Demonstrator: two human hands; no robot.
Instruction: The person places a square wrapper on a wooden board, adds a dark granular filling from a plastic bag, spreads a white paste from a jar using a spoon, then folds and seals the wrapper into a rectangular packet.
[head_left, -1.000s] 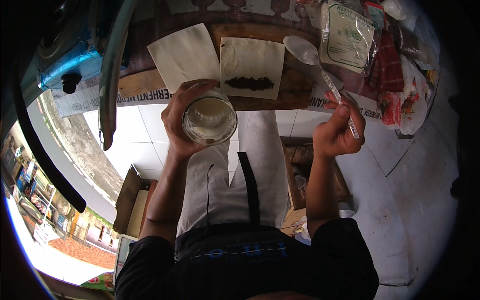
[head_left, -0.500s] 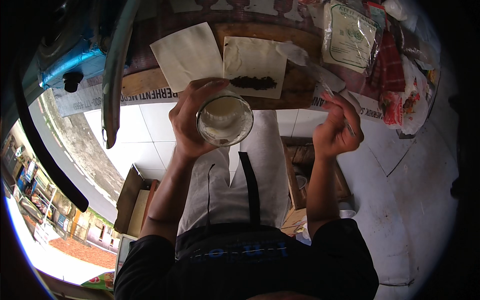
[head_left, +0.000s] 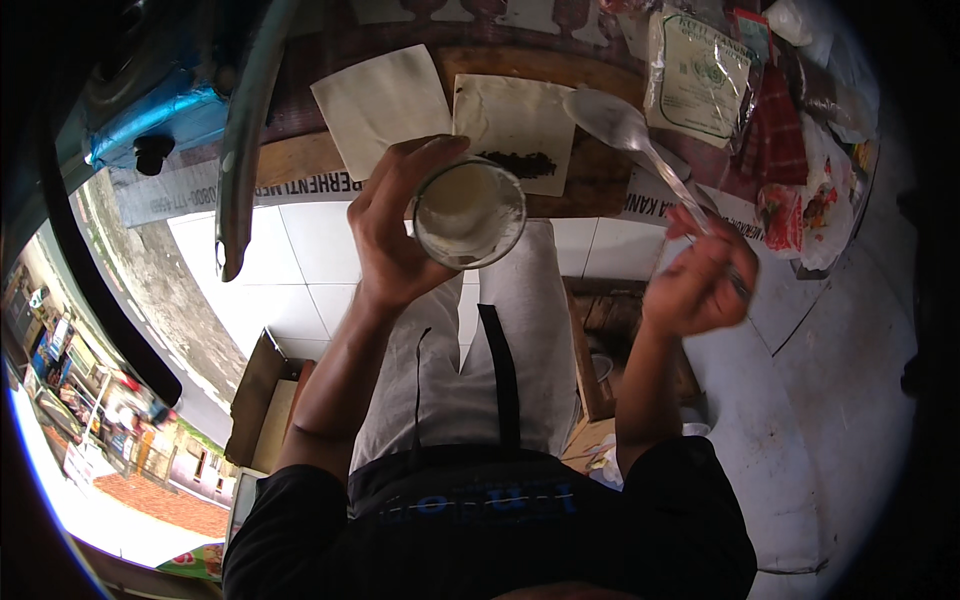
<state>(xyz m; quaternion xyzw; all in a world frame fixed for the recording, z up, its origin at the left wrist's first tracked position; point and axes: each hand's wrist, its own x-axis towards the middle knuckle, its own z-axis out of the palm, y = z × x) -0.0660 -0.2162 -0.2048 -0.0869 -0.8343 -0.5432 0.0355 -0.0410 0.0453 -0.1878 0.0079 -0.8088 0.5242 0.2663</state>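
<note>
My left hand is closed round a clear glass with whitish residue inside, its mouth toward me. Between the fingers of my right hand is the handle of a metal spoon, its bowl pointing up and left over the board. Beyond the glass lies a square pale wrapper with a strip of dark shredded filling along its near part. A second square wrapper lies left of it and carries nothing. The glass covers a bit of the right wrapper's near corner.
The wrappers lie on a wooden board. At the back right are a clear packet with a pale label, red checked cloth and plastic bags. A metal tube and a blue object stand at the left.
The glass in my left hand has moved a little right and away from me. My right hand has shifted right and slightly nearer, and the spoon's bowl now shows more clearly.
</note>
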